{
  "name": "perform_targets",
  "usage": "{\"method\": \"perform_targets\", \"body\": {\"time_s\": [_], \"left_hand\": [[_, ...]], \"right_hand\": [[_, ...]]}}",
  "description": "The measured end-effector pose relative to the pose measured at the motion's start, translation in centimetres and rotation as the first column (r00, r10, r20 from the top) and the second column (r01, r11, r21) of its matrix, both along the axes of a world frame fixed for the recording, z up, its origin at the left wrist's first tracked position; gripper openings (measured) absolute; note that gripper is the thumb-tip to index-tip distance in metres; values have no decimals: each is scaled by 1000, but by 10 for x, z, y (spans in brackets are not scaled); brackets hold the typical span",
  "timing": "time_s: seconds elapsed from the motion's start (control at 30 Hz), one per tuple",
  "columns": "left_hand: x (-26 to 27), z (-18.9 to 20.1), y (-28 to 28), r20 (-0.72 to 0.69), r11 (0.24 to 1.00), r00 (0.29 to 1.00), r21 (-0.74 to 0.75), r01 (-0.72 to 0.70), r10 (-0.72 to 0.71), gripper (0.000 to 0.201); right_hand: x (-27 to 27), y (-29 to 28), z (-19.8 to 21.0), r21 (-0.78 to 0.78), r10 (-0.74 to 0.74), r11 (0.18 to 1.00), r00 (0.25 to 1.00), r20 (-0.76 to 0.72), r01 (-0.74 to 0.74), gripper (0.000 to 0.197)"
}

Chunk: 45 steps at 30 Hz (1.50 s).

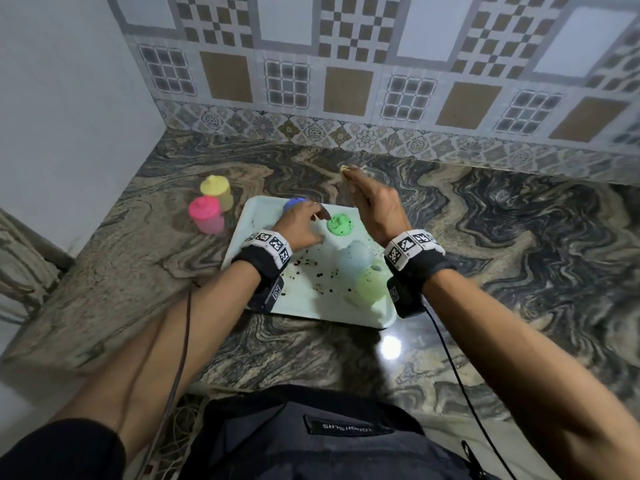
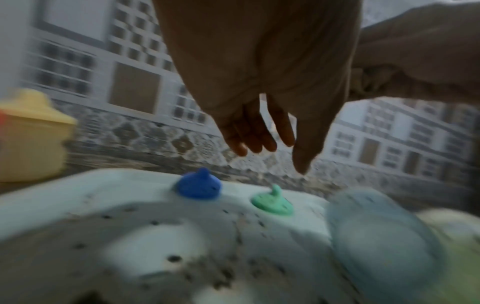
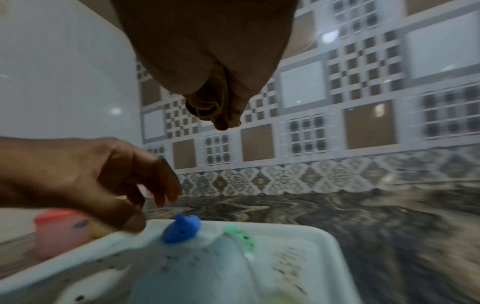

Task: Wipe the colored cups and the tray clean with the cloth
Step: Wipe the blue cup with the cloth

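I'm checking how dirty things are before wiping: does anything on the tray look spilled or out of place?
Yes. Dark specks are scattered over the tray, thickest at its near middle, and the green lid is speckled too. The pale blue cup appears tipped rather than upright.

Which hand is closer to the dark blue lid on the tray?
Left. The left hand hovers right beside the dark blue lid; the right hand, gripping the cloth, is farther right.

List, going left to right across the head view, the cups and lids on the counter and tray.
Pink cup → yellow cup → blue lid → green lid → pale blue cup → light green cup. The first two stand on the counter, the rest on the tray.
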<state>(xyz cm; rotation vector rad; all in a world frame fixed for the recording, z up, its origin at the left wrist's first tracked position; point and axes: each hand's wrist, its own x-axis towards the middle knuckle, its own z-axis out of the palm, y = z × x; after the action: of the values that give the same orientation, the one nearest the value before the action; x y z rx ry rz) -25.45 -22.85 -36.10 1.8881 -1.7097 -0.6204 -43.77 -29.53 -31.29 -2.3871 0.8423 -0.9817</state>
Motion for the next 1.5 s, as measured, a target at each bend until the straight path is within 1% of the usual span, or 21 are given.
{"method": "perform_targets", "body": {"time_s": [0.07, 0.13, 0.2, 0.27, 0.33, 0.43, 0.5, 0.6, 0.67, 0.73, 0.8, 0.83, 0.9, 0.97, 1.07, 1.17, 1.23, 1.33, 1.4, 1.47, 1.5], "left_hand": [[-21, -6, 1, 7, 988, 992, 92, 125, -126, 67], [-35, -13, -2, 55, 958, 969, 172, 231, -243, 95], [-44, -18, -8, 115, 916, 934, 268, 298, -338, 109], [-51, -17, -13, 116, 890, 920, 323, 322, -375, 104], [-56, -16, -16, 131, 894, 916, 308, 326, -379, 92], [-59, -16, -18, 127, 916, 927, 250, 314, -352, 90], [-59, -16, -19, 113, 943, 947, 186, 276, -300, 93], [-56, -8, -20, 69, 980, 979, 54, 190, -194, 91], [-55, 4, -20, 18, 990, 991, -40, 133, -133, 91], [-56, 16, -18, -95, 989, 991, -118, 87, -98, 84], [-56, 28, -15, -229, 985, 971, -169, 30, -69, 80], [-55, 33, -12, -276, 983, 960, -184, -4, -48, 80], [-51, 41, -8, -296, 975, 955, -217, -47, -20, 76], [-49, 50, -4, -257, 964, 966, -261, -49, -20, 66], [-45, 61, 0, -240, 944, 969, -328, -27, -55, 57], [-43, 66, 2, -247, 929, 966, -370, -15, -82, 64], [-44, 67, 2, -297, 924, 950, -381, -21, -100, 70], [-43, 66, 0, -387, 925, 917, -374, -61, -96, 75], [-42, 65, -2, -475, 927, 874, -364, -93, -98, 81], [-43, 66, -4, -510, 930, 854, -355, -101, -102, 83], [-44, 68, -5, -486, 932, 867, -352, -82, -107, 82]], "right_hand": [[-25, 3, -6, -11, -64, 998, 998, -12, 64, 34], [-47, 9, -11, -19, -135, 991, 991, -7, 135, 33], [-65, 18, -16, -2, -190, 982, 982, 15, 190, 32], [-81, 27, -22, 12, -227, 974, 974, 25, 227, 31], [-95, 33, -28, 13, -260, 965, 965, 13, 260, 31], [-107, 43, -35, -1, -281, 960, 960, -12, 281, 31], [-108, 47, -37, 2, -271, 963, 962, -29, 271, 31], [-94, 49, -34, 68, -257, 964, 966, -36, 259, 34], [-76, 50, -27, 80, -225, 971, 974, -37, 227, 38], [-57, 51, -21, 68, -191, 978, 976, -107, 199, 46], [-40, 52, -16, -3, -214, 976, 953, -216, 219, 50], [-34, 52, -14, -45, -233, 972, 945, -228, 229, 50], [-25, 50, -11, -98, -217, 974, 960, -176, 202, 49], [-18, 50, -10, -130, -154, 982, 980, -123, 138, 49], [-11, 51, -9, -118, -104, 988, 993, -47, 98, 48], [-6, 52, -6, -87, -95, 991, 995, 40, 98, 47], [-5, 50, -3, -49, -94, 994, 989, 114, 101, 47], [-4, 48, 3, 69, -116, 992, 964, 238, 103, 46], [-2, 44, 8, 170, -148, 981, 934, 326, 96, 44], [-2, 40, 12, 221, -157, 972, 922, 354, 81, 45], [-1, 39, 14, 218, -144, 973, 931, 336, 72, 46]]}}
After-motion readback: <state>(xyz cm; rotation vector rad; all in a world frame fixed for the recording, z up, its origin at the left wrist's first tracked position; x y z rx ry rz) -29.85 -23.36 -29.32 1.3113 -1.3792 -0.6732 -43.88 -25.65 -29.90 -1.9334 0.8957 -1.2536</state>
